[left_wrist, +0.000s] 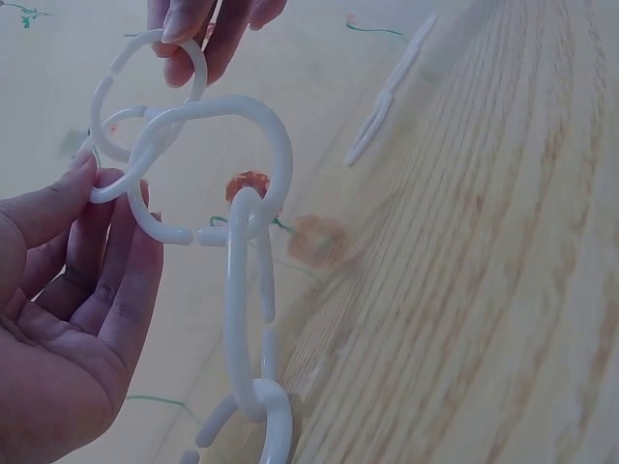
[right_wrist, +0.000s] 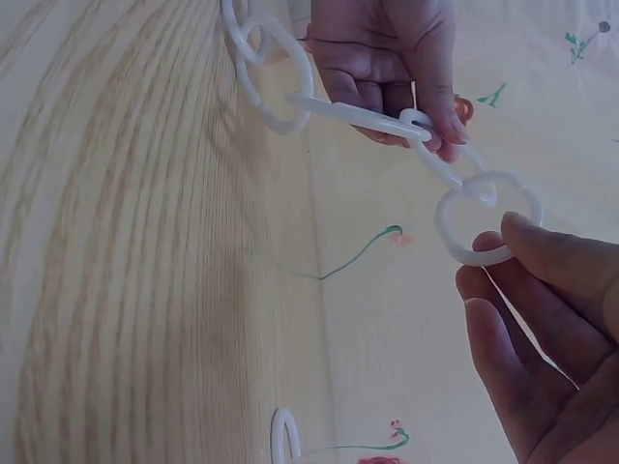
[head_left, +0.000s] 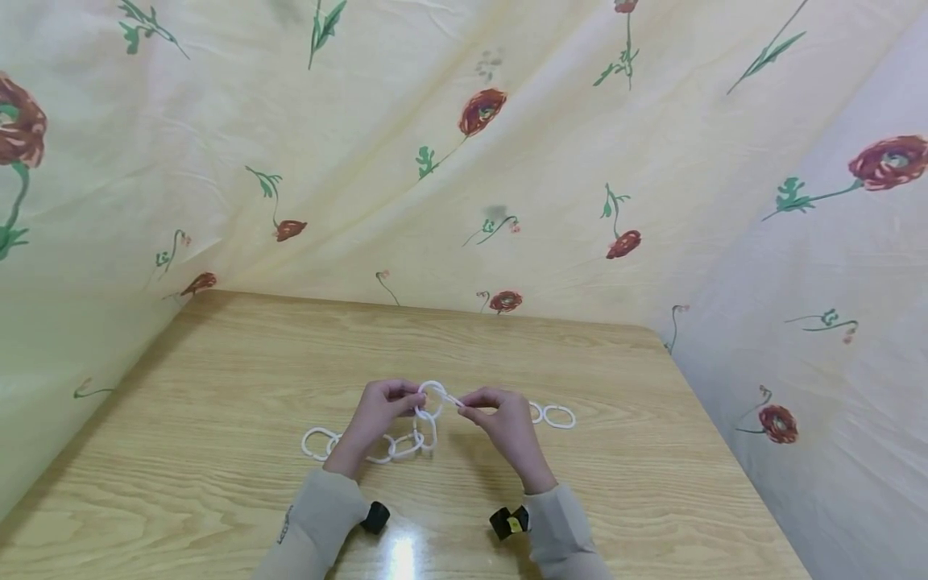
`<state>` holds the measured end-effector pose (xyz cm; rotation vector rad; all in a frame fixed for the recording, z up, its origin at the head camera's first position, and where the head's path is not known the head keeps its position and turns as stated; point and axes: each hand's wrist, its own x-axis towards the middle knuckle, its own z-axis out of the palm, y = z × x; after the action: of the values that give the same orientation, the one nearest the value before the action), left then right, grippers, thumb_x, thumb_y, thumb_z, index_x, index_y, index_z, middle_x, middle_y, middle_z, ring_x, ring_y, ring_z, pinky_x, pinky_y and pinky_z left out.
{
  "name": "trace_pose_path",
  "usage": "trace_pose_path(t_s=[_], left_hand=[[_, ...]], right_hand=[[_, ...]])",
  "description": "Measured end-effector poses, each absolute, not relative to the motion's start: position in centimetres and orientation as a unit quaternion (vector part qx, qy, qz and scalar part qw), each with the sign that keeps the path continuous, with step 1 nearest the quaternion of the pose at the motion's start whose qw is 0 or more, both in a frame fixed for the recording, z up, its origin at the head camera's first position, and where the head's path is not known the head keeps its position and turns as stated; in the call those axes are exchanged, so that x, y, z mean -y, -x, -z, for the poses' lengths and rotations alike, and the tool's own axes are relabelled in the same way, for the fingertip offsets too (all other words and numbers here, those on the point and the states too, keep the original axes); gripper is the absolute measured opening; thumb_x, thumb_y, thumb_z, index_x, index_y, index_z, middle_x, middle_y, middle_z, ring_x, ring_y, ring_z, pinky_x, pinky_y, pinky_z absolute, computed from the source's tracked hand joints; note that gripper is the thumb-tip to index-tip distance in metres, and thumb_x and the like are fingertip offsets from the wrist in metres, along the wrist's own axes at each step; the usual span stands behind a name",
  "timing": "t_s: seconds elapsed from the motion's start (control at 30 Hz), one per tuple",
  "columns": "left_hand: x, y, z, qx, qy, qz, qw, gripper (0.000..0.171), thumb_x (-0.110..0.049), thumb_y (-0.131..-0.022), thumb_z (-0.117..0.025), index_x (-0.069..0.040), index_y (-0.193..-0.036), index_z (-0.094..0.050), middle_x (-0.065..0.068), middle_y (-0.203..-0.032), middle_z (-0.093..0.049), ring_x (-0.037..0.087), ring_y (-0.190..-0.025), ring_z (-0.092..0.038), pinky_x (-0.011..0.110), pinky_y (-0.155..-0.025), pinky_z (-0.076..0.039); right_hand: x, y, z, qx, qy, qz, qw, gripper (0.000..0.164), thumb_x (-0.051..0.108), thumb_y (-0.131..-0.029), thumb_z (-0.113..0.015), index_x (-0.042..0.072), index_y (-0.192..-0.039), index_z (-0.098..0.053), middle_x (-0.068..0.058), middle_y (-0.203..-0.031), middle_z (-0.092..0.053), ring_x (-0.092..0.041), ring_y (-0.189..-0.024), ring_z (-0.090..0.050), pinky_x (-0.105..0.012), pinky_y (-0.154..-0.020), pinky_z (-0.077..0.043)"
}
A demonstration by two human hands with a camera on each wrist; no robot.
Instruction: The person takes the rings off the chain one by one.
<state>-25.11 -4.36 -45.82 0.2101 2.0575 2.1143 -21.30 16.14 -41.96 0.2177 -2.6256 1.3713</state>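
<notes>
Between the thumb and fingers of my left hand is a white plastic chain link near one end of a chain. The rest of the chain hangs from there and trails left along the table, partly behind the left forearm. My right hand pinches the end link, which is looped through the link in the left hand. Small gaps show in several links, such as the large hanging one. Both hands are raised above the tabletop, a short way apart.
Beyond the right hand, a pair of white links lies on the wooden table, partly hidden by that hand. Flower-patterned cloth hangs along the back and sides of the table. Each wrist carries a dark camera mount.
</notes>
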Motion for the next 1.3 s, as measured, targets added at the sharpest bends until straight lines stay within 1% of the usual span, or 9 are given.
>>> trace_pose_path(t_s=[0.1,0.17,0.27,0.33,0.57,0.67,0.83,1.07,1.3], left_hand=[[4.39,25.18,45.84,-0.693,-0.072,-0.712,0.092,0.019,-0.001,-0.09,-0.064,0.012,-0.105,-0.064,0.012,-0.09,-0.072,0.009,-0.078,-0.068,0.026,-0.079,-0.061],[4.37,25.2,45.83,-0.693,-0.074,-0.711,0.091,0.019,-0.001,-0.09,-0.064,0.012,-0.105,-0.064,0.014,-0.091,-0.072,0.009,-0.077,-0.068,0.025,-0.078,-0.061],[4.3,25.18,45.76,-0.692,-0.075,-0.712,0.089,0.019,0.0,-0.091,-0.063,0.013,-0.105,-0.063,0.018,-0.093,-0.072,0.008,-0.076,-0.068,0.025,-0.078,-0.061],[4.23,25.14,45.69,-0.691,-0.075,-0.714,0.087,0.02,0.0,-0.09,-0.063,0.013,-0.105,-0.063,0.018,-0.092,-0.072,0.008,-0.075,-0.068,0.025,-0.077,-0.061],[4.04,25.05,45.51,-0.686,-0.065,-0.72,0.084,0.02,0.001,-0.09,-0.064,0.014,-0.104,-0.064,0.008,-0.085,-0.073,0.007,-0.073,-0.068,0.024,-0.076,-0.061],[4.03,25.05,45.49,-0.687,-0.064,-0.719,0.085,0.02,-0.001,-0.09,-0.065,0.013,-0.105,-0.064,0.009,-0.087,-0.073,0.007,-0.074,-0.068,0.024,-0.077,-0.061],[4.08,25.04,45.49,-0.689,-0.065,-0.717,0.083,0.021,-0.002,-0.09,-0.065,0.012,-0.105,-0.065,0.011,-0.088,-0.073,0.008,-0.075,-0.068,0.024,-0.077,-0.061],[3.98,24.96,45.51,-0.69,-0.063,-0.717,0.085,0.021,-0.003,-0.09,-0.066,0.012,-0.105,-0.065,0.008,-0.087,-0.074,0.007,-0.075,-0.068,0.024,-0.076,-0.06],[3.96,25.01,45.58,-0.688,-0.063,-0.718,0.086,0.02,-0.003,-0.089,-0.066,0.011,-0.104,-0.066,0.008,-0.086,-0.073,0.008,-0.075,-0.068,0.025,-0.077,-0.06]], right_hand=[[-16.07,21.27,41.97,0.883,-0.083,-0.452,0.092,0.006,0.01,-0.078,-0.079,0.009,-0.083,-0.076,-0.003,-0.083,-0.076,-0.022,-0.087,-0.071,-0.048,-0.084,-0.057],[-16.03,21.29,42.0,0.885,-0.086,-0.448,0.094,0.005,0.009,-0.078,-0.079,0.01,-0.082,-0.076,-0.003,-0.082,-0.076,-0.023,-0.087,-0.071,-0.05,-0.084,-0.057],[-16.0,21.37,42.12,0.888,-0.091,-0.44,0.095,0.005,0.008,-0.078,-0.079,0.011,-0.082,-0.076,-0.003,-0.082,-0.076,-0.023,-0.087,-0.072,-0.049,-0.085,-0.057],[-15.98,21.37,42.16,0.889,-0.093,-0.438,0.094,0.006,0.007,-0.078,-0.078,0.012,-0.081,-0.076,-0.003,-0.082,-0.076,-0.024,-0.088,-0.072,-0.049,-0.084,-0.057],[-15.94,21.36,42.16,0.898,-0.102,-0.419,0.088,0.005,0.007,-0.079,-0.077,0.012,-0.081,-0.076,-0.003,-0.084,-0.076,-0.024,-0.089,-0.072,-0.05,-0.084,-0.057],[-15.94,21.35,42.19,0.903,-0.105,-0.409,0.084,0.003,0.01,-0.08,-0.077,0.011,-0.082,-0.076,-0.003,-0.084,-0.076,-0.023,-0.089,-0.071,-0.049,-0.084,-0.057],[-15.95,21.33,42.28,0.907,-0.106,-0.4,0.082,0.006,0.013,-0.08,-0.078,0.009,-0.084,-0.076,-0.003,-0.083,-0.076,-0.023,-0.088,-0.071,-0.048,-0.083,-0.057],[-15.97,21.24,42.2,0.909,-0.103,-0.396,0.078,0.005,0.012,-0.08,-0.077,0.008,-0.084,-0.076,-0.003,-0.083,-0.076,-0.023,-0.087,-0.072,-0.046,-0.081,-0.058],[-15.97,21.41,42.32,0.915,-0.098,-0.382,0.086,0.005,0.008,-0.079,-0.078,0.012,-0.081,-0.076,-0.003,-0.081,-0.076,-0.021,-0.083,-0.072,-0.045,-0.079,-0.058]])
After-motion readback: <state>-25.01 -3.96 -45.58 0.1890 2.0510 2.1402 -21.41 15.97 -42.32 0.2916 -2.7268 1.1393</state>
